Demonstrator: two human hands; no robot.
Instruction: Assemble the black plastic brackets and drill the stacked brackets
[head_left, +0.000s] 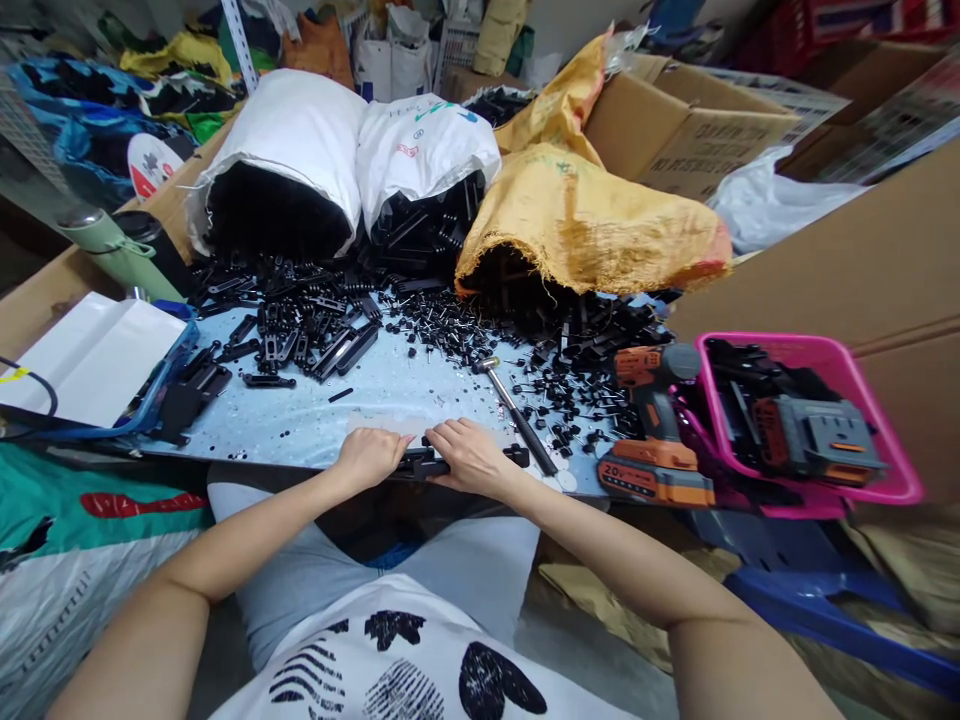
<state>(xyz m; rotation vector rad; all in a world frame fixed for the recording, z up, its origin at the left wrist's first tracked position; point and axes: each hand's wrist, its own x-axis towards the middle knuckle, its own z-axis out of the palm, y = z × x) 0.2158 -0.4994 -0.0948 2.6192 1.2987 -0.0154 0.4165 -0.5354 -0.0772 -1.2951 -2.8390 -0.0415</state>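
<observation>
At the table's near edge my left hand point(373, 456) is closed around one end of a long black plastic part point(421, 464). My right hand point(469, 455) wraps over the same part further right, and a black end of it sticks out past that hand. My fingers hide most of its shape. Just right of my hands a hammer point(517, 415) with a black grip lies on the blue tabletop point(300, 412). Small black pieces with metal pins point(570, 390) are scattered beside it, and a short black strip point(340, 395) lies to the left.
White sacks point(292, 120) and a yellow sack point(592, 220) spill black parts along the back. An orange cordless drill point(656, 430) stands at right, beside a pink basket point(896, 465) holding a battery pack. At left are a blue tray point(161, 385) with white paper and a green bottle point(112, 250).
</observation>
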